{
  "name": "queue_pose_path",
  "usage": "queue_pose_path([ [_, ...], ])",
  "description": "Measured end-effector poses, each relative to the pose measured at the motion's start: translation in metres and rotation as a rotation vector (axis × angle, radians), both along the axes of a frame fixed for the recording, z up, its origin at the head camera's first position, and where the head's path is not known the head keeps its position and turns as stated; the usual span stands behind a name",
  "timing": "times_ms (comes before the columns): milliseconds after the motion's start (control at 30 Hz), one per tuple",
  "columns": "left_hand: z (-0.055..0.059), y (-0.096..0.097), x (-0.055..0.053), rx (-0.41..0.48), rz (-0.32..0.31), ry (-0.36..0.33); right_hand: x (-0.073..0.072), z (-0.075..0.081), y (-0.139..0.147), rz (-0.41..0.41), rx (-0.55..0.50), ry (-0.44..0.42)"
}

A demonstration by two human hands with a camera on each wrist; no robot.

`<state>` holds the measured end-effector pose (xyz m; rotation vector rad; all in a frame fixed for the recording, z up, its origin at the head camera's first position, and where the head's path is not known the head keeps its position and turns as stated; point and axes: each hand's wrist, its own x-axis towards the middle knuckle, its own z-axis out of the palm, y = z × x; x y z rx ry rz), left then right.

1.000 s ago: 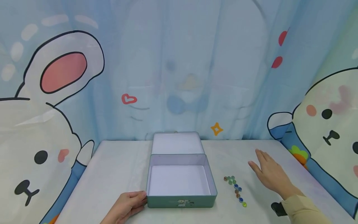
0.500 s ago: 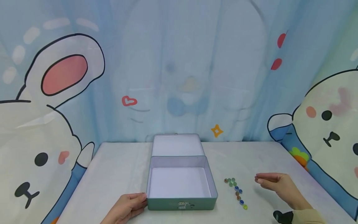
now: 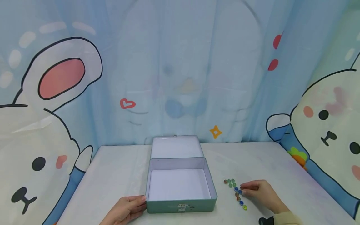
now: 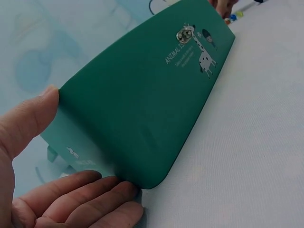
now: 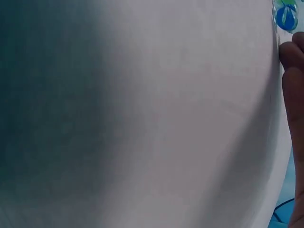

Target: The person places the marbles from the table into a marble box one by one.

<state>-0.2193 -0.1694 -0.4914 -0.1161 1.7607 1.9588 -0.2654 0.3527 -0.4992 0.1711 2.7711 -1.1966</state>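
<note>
A green tin box [image 3: 182,206] stands on the table with its hinged lid [image 3: 177,147] raised at the back; its pale inside holds nothing visible. My left hand [image 3: 125,209] rests against the box's front left corner. In the left wrist view, its thumb [image 4: 35,116] touches the rim and its fingers [image 4: 85,199] lie against the side. To the right of the box, small glass marbles [image 3: 241,203] in green, blue, brown and yellow form a crooked line. My right hand [image 3: 262,193] reaches in from the right, fingertips beside a blue marble [image 5: 286,18], which shows just beyond them.
A white cloth covers the table [image 3: 118,172]. Behind it hangs a blue curtain [image 3: 180,62] with cartoon animals, close to the raised lid. A dark object [image 3: 265,221] shows at the right wrist by the beige sleeve [image 3: 287,218].
My right hand has come down and left from the table's right side to the marbles, its fingers drawing together. The left hand has stayed at the box corner. The head view has shifted slightly.
</note>
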Motion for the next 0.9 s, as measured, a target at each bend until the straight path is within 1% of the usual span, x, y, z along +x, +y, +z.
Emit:
queue_pose_path([
  [100, -0.001, -0.001, -0.001, 0.002, -0.002, 0.001, -0.002, 0.003, -0.007, 0.007, 0.063, 0.022],
  [200, -0.001, -0.001, -0.002, 0.005, 0.004, -0.006, -0.004, 0.007, -0.014, 0.033, 0.136, 0.036],
  [333, -0.002, -0.001, -0.002, -0.001, 0.000, -0.011, -0.004, 0.009, -0.018, 0.039, 0.187, 0.014],
  [400, -0.001, -0.001, -0.001, -0.008, -0.009, -0.008, -0.004, 0.009, -0.018, 0.040, 0.189, 0.009],
  [500, 0.000, -0.002, -0.001, -0.020, -0.016, -0.005, -0.003, 0.010, -0.015, 0.038, 0.165, 0.001],
  [600, 0.001, -0.002, 0.000, -0.029, -0.019, -0.002, -0.003, 0.015, -0.010, 0.034, 0.135, -0.004],
  [667, 0.001, -0.001, 0.001, -0.031, -0.023, 0.001, -0.003, 0.020, -0.006, 0.049, 0.131, -0.003],
  [700, 0.002, -0.001, 0.001, -0.033, -0.024, 0.005, -0.004, 0.022, -0.004, 0.062, 0.143, -0.004],
  [833, 0.002, -0.001, 0.001, -0.032, -0.027, 0.011, -0.006, 0.033, 0.003, 0.096, 0.208, -0.052],
  [900, 0.003, -0.001, 0.001, -0.031, -0.027, 0.012, -0.007, 0.038, 0.005, 0.106, 0.223, -0.072],
])
